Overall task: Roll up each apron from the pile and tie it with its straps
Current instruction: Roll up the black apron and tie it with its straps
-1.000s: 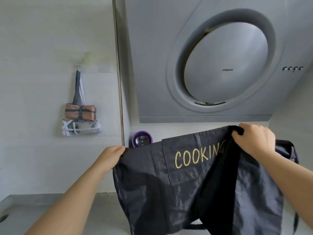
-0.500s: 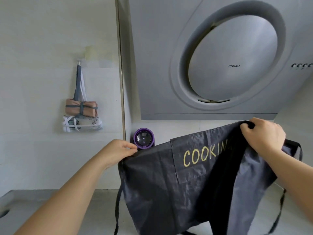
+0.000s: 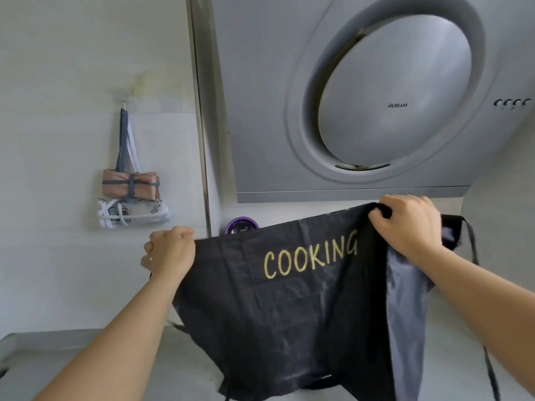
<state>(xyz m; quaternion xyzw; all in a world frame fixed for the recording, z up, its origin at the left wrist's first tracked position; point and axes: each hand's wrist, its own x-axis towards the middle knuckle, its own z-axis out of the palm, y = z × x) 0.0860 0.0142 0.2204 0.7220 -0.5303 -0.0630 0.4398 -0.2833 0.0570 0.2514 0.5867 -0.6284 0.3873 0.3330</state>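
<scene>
While the black apron (image 3: pixel 289 314) hangs spread in the air above the counter (image 3: pixel 86 357), the step in hand seems to be squaring it up for rolling. The top edge wants pulling taut and level, with each strap (image 3: pixel 490 374) dangling clear, before it is laid flat. The left hand (image 3: pixel 169 250) clenches the left corner. The right hand (image 3: pixel 411 224) grasps a bunched fold along the top edge, its fingertips probably tucked behind the cloth.
</scene>
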